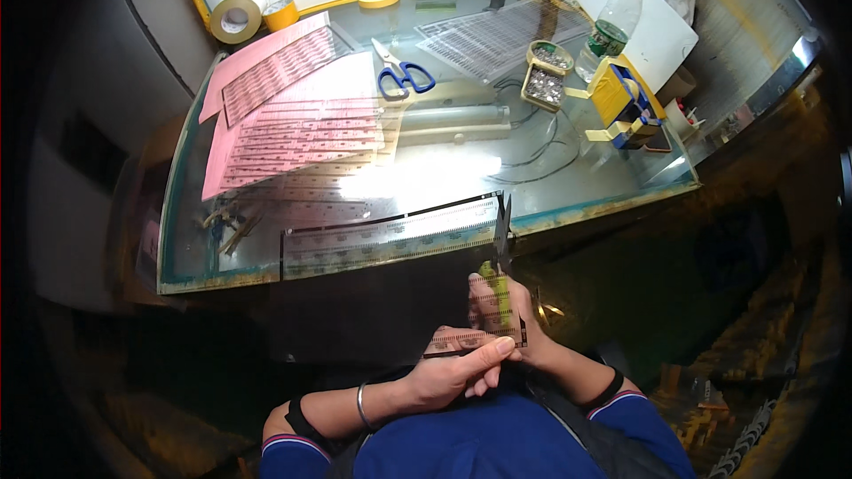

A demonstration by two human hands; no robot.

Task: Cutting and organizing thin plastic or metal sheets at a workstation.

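Note:
A clear printed film sheet [390,238] lies partly over the front edge of the glass table, its lower part hanging toward me. At its lower right corner, my left hand [454,376] pinches it between thumb and fingers. My right hand [524,309] is closed round the yellow-green handles of a pair of scissors [503,235]. Their dark blades point away from me, along the film's right edge. Through the film I see part of the handles and some right-hand fingers. Whether the blades are parted is unclear.
Blue-handled scissors [401,73] rest beside pink printed sheets [293,137]. Farther back are tape rolls [238,19] and more printed film [501,40]. A plastic bottle [612,28], a box of small metal pieces [543,87] and a tape dispenser [626,106] stand at the right.

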